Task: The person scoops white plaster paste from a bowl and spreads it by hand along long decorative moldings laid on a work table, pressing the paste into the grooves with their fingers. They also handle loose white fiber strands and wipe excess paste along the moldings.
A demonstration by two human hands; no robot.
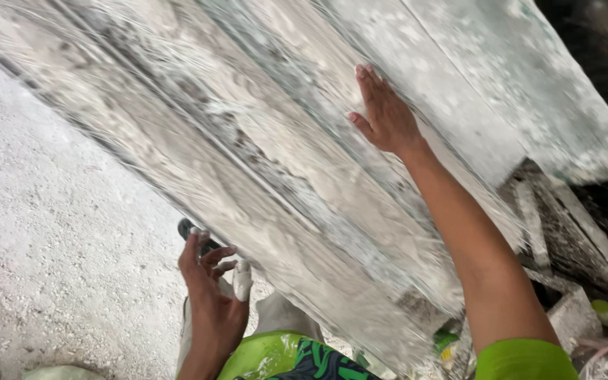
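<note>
Two hands (387,116) flat against dusty boards (262,155)

Stone workshop or yard, dusty marble slabs (262,141) leaning together, offcuts (571,239), gritty floor (43,232)

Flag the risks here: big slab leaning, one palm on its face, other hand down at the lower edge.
1. The grey-white stone slab stands tilted, steadied only by the flat right hand; it could tip or slide.
2. The left hand curls at the slab's lower edge, fingers likely to be pinched if it drops.
3. The dusty concrete floor and stone offcuts nearby may give poor footing.
</note>
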